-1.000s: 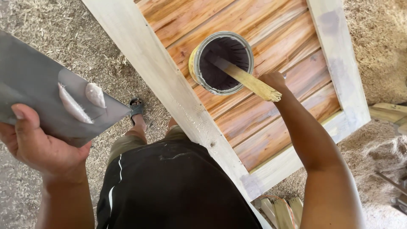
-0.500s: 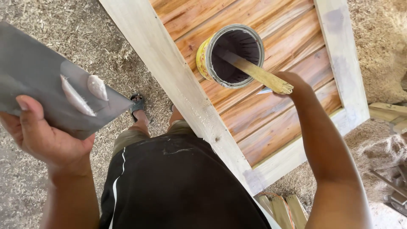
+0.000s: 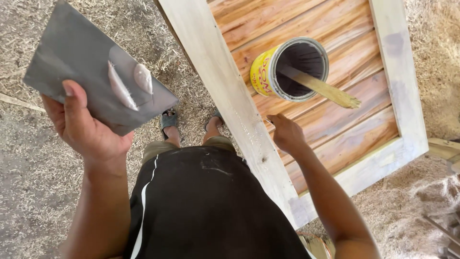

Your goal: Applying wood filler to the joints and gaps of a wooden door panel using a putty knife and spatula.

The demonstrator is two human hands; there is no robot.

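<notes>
Having been let go, the stick [image 3: 318, 85] was left leaning in the yellow can [image 3: 287, 69] on the door [image 3: 335, 120], the right hand [image 3: 283, 133] curled loosely, while the grey board [image 3: 91, 72] was gripped by the left hand [image 3: 86, 129].

We wear a black sleeveless shirt [image 3: 206, 206] with a thin white stripe [image 3: 143, 206] curving down its left side and pale smears across the front, khaki shorts [image 3: 187, 146] below it, and dark open sandals [image 3: 168, 120]; our left hand [image 3: 88, 132] and right hand [image 3: 285, 132] are ungloved, arms uncovered
</notes>
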